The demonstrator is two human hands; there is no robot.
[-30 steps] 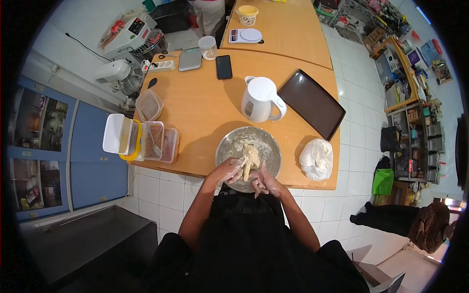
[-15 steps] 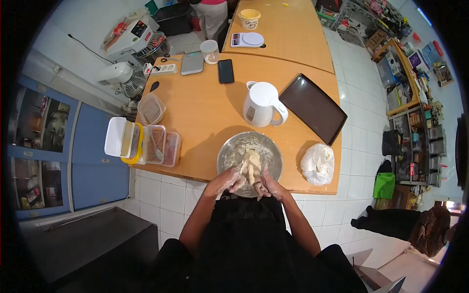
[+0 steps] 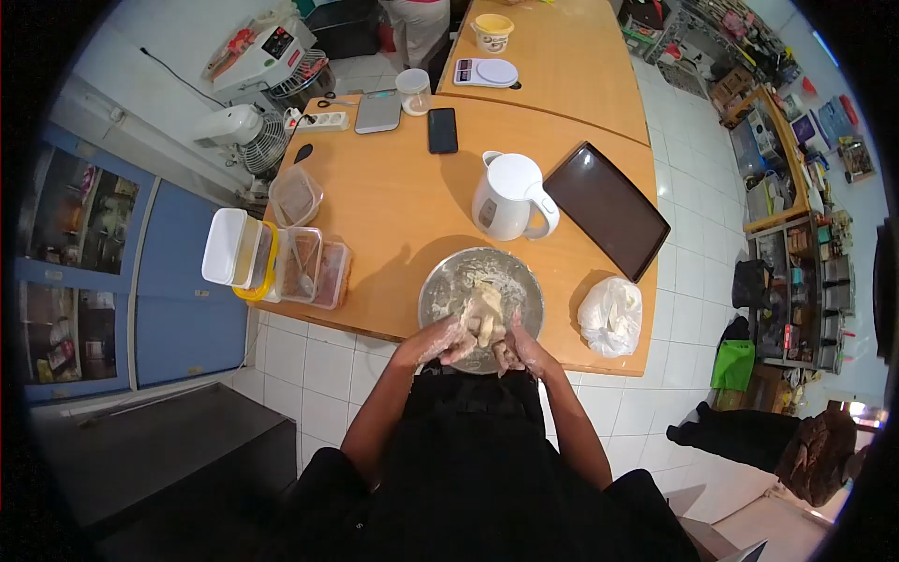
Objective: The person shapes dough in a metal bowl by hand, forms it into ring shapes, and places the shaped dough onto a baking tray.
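Stickily, ragged pale dough (image 3: pixel 484 314) clings to both floury hands (image 3: pixel 486 346).

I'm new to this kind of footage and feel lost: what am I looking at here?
There is no robot. One camera, worn on a person's head, looks down past their dark clothes. Their bare, floury left hand and right hand work at sticky dough in a metal bowl. Around it on the wooden table are a white kettle, a dark tray, a plastic bag, a phone and plastic tubs.
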